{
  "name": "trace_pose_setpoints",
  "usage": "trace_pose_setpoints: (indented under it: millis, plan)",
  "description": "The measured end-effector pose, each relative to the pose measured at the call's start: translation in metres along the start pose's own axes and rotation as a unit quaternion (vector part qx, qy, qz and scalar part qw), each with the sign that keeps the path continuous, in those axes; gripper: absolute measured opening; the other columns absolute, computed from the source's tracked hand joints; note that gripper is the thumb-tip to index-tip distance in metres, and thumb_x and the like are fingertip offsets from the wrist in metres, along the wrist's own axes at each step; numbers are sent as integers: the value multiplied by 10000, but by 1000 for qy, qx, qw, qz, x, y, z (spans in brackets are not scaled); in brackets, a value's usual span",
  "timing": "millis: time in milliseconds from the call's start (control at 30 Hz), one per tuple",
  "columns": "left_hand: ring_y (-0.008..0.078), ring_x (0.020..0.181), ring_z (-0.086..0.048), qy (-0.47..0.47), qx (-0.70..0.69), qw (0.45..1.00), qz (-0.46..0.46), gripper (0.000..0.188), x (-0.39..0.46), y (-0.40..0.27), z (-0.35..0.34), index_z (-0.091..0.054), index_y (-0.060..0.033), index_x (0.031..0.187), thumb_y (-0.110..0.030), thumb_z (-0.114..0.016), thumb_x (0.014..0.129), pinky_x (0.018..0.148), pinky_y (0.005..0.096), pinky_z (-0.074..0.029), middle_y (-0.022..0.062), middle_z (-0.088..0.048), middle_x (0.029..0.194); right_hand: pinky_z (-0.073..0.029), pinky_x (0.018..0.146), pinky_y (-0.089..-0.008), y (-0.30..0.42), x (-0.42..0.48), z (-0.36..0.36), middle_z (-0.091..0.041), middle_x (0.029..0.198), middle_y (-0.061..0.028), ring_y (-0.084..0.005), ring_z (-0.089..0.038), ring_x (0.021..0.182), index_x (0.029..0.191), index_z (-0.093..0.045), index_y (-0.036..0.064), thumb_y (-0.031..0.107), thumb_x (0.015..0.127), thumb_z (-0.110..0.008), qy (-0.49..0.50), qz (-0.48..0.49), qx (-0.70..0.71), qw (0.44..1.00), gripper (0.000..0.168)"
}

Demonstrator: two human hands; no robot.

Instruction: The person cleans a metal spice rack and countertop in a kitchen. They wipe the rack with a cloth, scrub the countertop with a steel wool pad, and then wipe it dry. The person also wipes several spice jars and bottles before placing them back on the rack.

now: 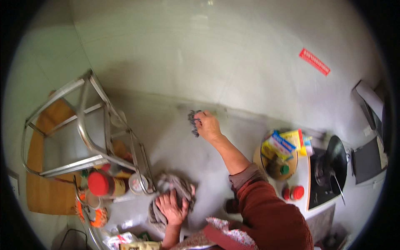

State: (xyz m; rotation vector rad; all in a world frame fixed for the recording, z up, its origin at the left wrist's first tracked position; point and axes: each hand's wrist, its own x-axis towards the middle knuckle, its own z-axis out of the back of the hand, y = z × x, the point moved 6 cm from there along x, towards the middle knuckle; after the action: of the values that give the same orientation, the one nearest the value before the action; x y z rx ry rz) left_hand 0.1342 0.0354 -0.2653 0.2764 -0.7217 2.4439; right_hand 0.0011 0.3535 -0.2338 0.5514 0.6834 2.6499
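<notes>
My right hand (208, 126) is closed around a grey steel wool scrubber (192, 122). It holds the scrubber near where the grey countertop (175, 143) meets the wall; dark smudges run along that joint. My left hand (172, 207) rests palm down, fingers spread, on a crumpled grey-brown cloth (157, 215) lying on the counter. The scrubber is partly hidden by my right fingers.
At left, a metal rack (82, 125) stands before a wooden board (34, 187), with a red-lidded jar (99, 183) below. At right are a round container of packets (264, 156), a smaller red-lidded jar (295, 192) and a wok (337, 162) tilted over a black cooktop (318, 193).
</notes>
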Motion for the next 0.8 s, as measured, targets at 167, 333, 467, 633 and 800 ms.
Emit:
trace_pose_setpoints:
  millis: [167,333,467,633,800]
  plan:
    - [365,1020,-503,29,40,999,12,564,1,3,-8,-548,-46,1244,-400,-571,805,996,522,-304,174,-551,1036,-494,825,-432,-3,-126,68,-599,1158,-178,-391,-582,979,1268,-527,67,243,817,-704,-90,113,21,989,515]
    - [340,1011,-515,12,32,999,0,550,2,0,-6,-545,-66,1243,-352,-613,778,980,500,-324,152,-556,1031,-485,816,-436,-34,-284,167,-607,1097,-186,-378,-568,1008,1247,-534,57,294,797,-725,84,-88,-66,990,544]
    - [339,979,-515,-8,35,999,-9,562,-1,3,-9,-546,-69,1245,-351,-631,767,952,492,-339,143,-550,998,-417,927,-495,-9,-340,163,-487,1308,-169,-380,-469,1167,1369,-430,114,298,730,-767,129,-79,-169,974,746]
    - [327,991,-498,16,44,999,-21,693,2,-1,-8,-489,-57,1311,-414,-666,744,940,489,-337,149,-546,1009,-361,980,-525,-39,-348,133,-422,1378,-154,-385,-404,1227,1401,-381,132,226,680,-787,130,-103,-190,968,833]
    - [299,998,-529,116,25,993,-17,665,-3,-6,7,-526,-20,1185,-302,-785,642,957,469,-351,136,-598,984,-414,954,-459,16,-306,154,-529,1276,-159,-347,-516,1131,1291,-506,62,231,725,-762,41,10,-91,995,644]
